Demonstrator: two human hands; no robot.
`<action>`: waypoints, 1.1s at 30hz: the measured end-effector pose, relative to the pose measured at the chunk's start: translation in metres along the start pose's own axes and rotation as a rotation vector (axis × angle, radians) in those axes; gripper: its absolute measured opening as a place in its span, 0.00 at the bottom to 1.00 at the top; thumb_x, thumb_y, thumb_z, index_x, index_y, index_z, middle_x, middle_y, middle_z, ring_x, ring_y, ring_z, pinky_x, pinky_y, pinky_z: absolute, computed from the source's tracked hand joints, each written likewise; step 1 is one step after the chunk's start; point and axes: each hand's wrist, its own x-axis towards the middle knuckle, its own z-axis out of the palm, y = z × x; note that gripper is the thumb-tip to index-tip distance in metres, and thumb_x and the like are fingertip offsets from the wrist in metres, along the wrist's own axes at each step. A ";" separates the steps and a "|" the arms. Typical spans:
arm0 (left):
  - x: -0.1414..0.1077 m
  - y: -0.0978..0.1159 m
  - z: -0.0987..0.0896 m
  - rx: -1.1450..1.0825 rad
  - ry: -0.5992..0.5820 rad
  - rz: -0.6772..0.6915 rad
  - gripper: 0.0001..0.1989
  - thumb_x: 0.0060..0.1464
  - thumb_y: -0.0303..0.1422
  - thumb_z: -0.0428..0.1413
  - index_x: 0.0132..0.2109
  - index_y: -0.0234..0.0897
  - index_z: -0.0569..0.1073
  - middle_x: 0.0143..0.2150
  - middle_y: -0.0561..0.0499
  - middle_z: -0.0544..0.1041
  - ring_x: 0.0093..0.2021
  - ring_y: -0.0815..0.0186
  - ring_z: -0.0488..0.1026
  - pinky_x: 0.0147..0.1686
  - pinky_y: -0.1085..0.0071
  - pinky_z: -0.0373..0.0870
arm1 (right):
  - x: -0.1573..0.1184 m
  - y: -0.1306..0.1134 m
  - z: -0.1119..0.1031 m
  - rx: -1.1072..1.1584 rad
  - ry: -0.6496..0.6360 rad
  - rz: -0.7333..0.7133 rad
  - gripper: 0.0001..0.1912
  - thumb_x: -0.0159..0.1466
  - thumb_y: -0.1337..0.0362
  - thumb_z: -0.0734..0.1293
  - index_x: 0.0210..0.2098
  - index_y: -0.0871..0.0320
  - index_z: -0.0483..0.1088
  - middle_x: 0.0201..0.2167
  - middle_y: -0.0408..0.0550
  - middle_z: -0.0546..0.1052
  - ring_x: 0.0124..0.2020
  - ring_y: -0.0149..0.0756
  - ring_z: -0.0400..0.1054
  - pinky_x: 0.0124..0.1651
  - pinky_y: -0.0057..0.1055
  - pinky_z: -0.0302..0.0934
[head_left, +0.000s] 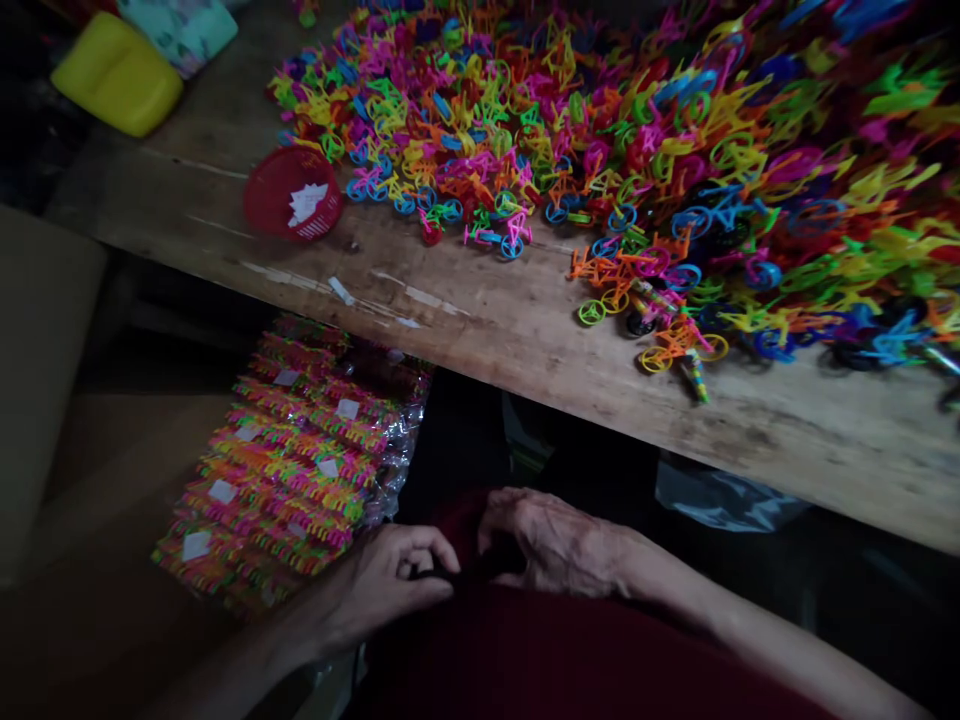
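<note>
Both hands are close together in front of my dark red shirt [600, 650], below the table edge. My left hand [397, 570] is closed, thumb and forefinger drawn together at a dark strip that I cannot make out against the shirt. My right hand [555, 545] is curled with its fingers bent down at the cloth, and its fingertips are partly hidden in shadow. Left of my left hand, a clear plastic bag [405, 450] holds rows of small colourful plastic pieces [300, 430] with white paper slips among them.
A large heap of colourful toy bicycles [525, 130] covers the far part of the wooden table [480, 310]. A red basket [259, 195] with white paper slips stands left of it. Beyond lies a yellow object [116, 75]. Cardboard [45, 380] is at the left.
</note>
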 end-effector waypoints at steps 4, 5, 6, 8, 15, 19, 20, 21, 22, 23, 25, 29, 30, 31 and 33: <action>0.002 0.012 -0.014 0.028 -0.144 -0.024 0.14 0.52 0.39 0.53 0.43 0.36 0.70 0.25 0.57 0.65 0.25 0.74 0.56 0.26 0.79 0.52 | -0.001 0.010 0.009 -0.013 0.050 0.022 0.12 0.58 0.61 0.68 0.40 0.58 0.66 0.34 0.43 0.71 0.34 0.30 0.65 0.36 0.25 0.60; 0.003 0.015 -0.016 0.039 -0.158 -0.013 0.14 0.53 0.40 0.53 0.43 0.36 0.70 0.26 0.57 0.65 0.25 0.74 0.56 0.25 0.79 0.52 | -0.002 0.012 0.012 -0.016 0.070 0.019 0.12 0.59 0.60 0.67 0.41 0.57 0.65 0.34 0.42 0.71 0.33 0.30 0.65 0.37 0.25 0.59; 0.003 0.017 -0.018 0.048 -0.165 0.001 0.14 0.53 0.40 0.52 0.43 0.37 0.70 0.27 0.56 0.66 0.26 0.74 0.56 0.25 0.79 0.51 | -0.003 0.014 0.014 -0.017 0.091 0.009 0.12 0.60 0.59 0.66 0.41 0.57 0.65 0.35 0.42 0.71 0.34 0.29 0.64 0.38 0.25 0.59; 0.004 0.019 -0.019 0.067 -0.162 0.024 0.14 0.54 0.41 0.51 0.43 0.37 0.72 0.27 0.55 0.66 0.26 0.74 0.57 0.25 0.79 0.51 | -0.004 0.017 0.019 0.001 0.142 -0.023 0.12 0.61 0.60 0.65 0.43 0.56 0.65 0.39 0.42 0.70 0.39 0.30 0.64 0.43 0.26 0.58; 0.019 -0.001 -0.014 -0.171 -0.238 -0.008 0.29 0.47 0.51 0.55 0.47 0.29 0.70 0.21 0.55 0.64 0.18 0.74 0.60 0.17 0.81 0.56 | -0.002 0.021 0.023 0.194 0.143 -0.042 0.10 0.61 0.66 0.64 0.43 0.56 0.67 0.40 0.43 0.70 0.41 0.29 0.65 0.47 0.26 0.58; 0.026 -0.009 -0.017 -0.206 -0.284 0.005 0.26 0.48 0.48 0.57 0.45 0.29 0.71 0.20 0.55 0.66 0.17 0.75 0.62 0.15 0.82 0.57 | -0.005 0.017 0.018 0.270 0.144 0.049 0.11 0.61 0.65 0.64 0.45 0.56 0.68 0.43 0.43 0.70 0.41 0.30 0.65 0.45 0.26 0.58; 0.027 -0.010 -0.017 -0.211 -0.293 0.003 0.25 0.48 0.48 0.57 0.44 0.30 0.71 0.21 0.55 0.66 0.18 0.75 0.62 0.15 0.83 0.58 | -0.005 0.015 0.017 0.279 0.145 0.079 0.11 0.61 0.64 0.64 0.44 0.55 0.68 0.43 0.42 0.70 0.38 0.29 0.65 0.42 0.25 0.59; 0.028 -0.010 -0.018 -0.211 -0.307 -0.002 0.24 0.48 0.47 0.58 0.43 0.30 0.71 0.21 0.55 0.67 0.18 0.75 0.63 0.16 0.83 0.58 | -0.005 0.013 0.017 0.289 0.141 0.114 0.11 0.61 0.64 0.64 0.44 0.55 0.69 0.41 0.42 0.71 0.34 0.28 0.64 0.37 0.24 0.58; 0.029 -0.010 -0.019 -0.213 -0.317 -0.007 0.24 0.47 0.47 0.58 0.43 0.30 0.71 0.21 0.55 0.66 0.18 0.76 0.62 0.16 0.83 0.58 | -0.004 0.011 0.018 0.302 0.134 0.150 0.10 0.61 0.64 0.63 0.43 0.55 0.69 0.37 0.41 0.71 0.30 0.26 0.63 0.32 0.22 0.57; 0.029 -0.010 -0.019 -0.217 -0.321 -0.013 0.24 0.47 0.47 0.58 0.43 0.30 0.72 0.21 0.55 0.66 0.18 0.76 0.62 0.16 0.83 0.57 | -0.002 0.009 0.019 0.313 0.126 0.182 0.10 0.61 0.65 0.63 0.42 0.56 0.70 0.34 0.40 0.71 0.25 0.24 0.61 0.27 0.21 0.54; 0.029 -0.009 -0.021 -0.238 -0.330 -0.021 0.24 0.47 0.48 0.58 0.42 0.30 0.72 0.20 0.56 0.64 0.19 0.77 0.60 0.15 0.84 0.55 | 0.001 0.007 0.022 0.313 0.137 0.211 0.09 0.59 0.68 0.62 0.39 0.57 0.70 0.30 0.39 0.71 0.22 0.23 0.58 0.24 0.21 0.51; 0.029 -0.005 -0.025 -0.255 -0.348 -0.016 0.24 0.48 0.49 0.57 0.42 0.30 0.72 0.20 0.56 0.63 0.19 0.77 0.57 0.16 0.83 0.51 | 0.007 0.005 0.026 0.232 0.202 0.156 0.04 0.58 0.67 0.65 0.34 0.58 0.70 0.32 0.40 0.73 0.30 0.27 0.65 0.32 0.23 0.57; 0.029 -0.004 -0.026 -0.238 -0.358 -0.004 0.24 0.48 0.49 0.57 0.41 0.30 0.72 0.20 0.55 0.63 0.19 0.77 0.57 0.16 0.83 0.51 | 0.007 0.005 0.026 0.226 0.190 0.151 0.04 0.59 0.65 0.66 0.34 0.57 0.70 0.33 0.40 0.73 0.31 0.28 0.65 0.33 0.23 0.57; 0.029 -0.003 -0.026 -0.217 -0.369 0.008 0.23 0.48 0.49 0.57 0.40 0.30 0.72 0.21 0.55 0.63 0.20 0.77 0.57 0.17 0.82 0.52 | 0.008 0.005 0.025 0.229 0.171 0.150 0.05 0.59 0.63 0.66 0.35 0.57 0.70 0.33 0.40 0.73 0.31 0.29 0.66 0.33 0.23 0.57; 0.029 -0.003 -0.027 -0.172 -0.383 0.030 0.23 0.49 0.49 0.55 0.39 0.30 0.72 0.21 0.55 0.62 0.20 0.77 0.56 0.18 0.82 0.51 | 0.007 0.005 0.022 0.253 0.132 0.153 0.07 0.60 0.60 0.67 0.36 0.57 0.70 0.35 0.40 0.74 0.32 0.29 0.67 0.33 0.23 0.58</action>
